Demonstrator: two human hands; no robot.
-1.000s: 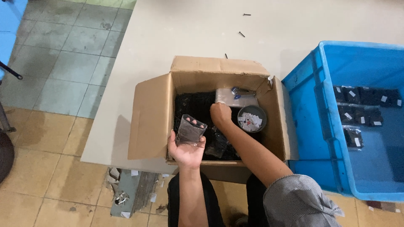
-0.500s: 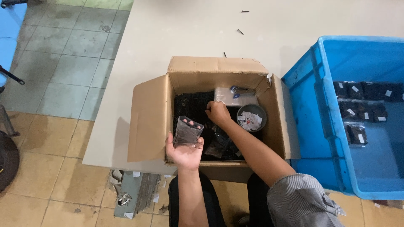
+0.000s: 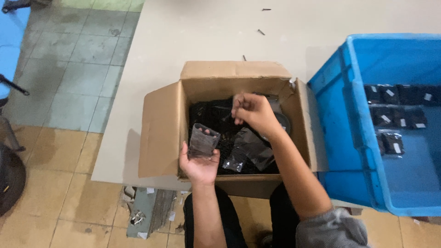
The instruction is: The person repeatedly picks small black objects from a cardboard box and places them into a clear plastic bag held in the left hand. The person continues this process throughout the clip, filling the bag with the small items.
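Pale tabletop (image 3: 202,36) over a tiled floor, and on it sits an open cardboard box (image 3: 163,128) holding dark small parts and a few plastic bags. Left hand (image 3: 200,165) cradles a small clear bag (image 3: 202,141) at the box's near edge, fingers curled around it, while the right hand (image 3: 252,112) hovers inside, fingers pinched together (on what, I cannot tell). Just right, a blue crate (image 3: 344,151) carries rows of filled dark packets (image 3: 395,115).

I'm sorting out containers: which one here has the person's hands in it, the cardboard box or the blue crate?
The cardboard box, brown with flaps open. Both the left hand and right hand are over it; the blue crate stands untouched beside it.
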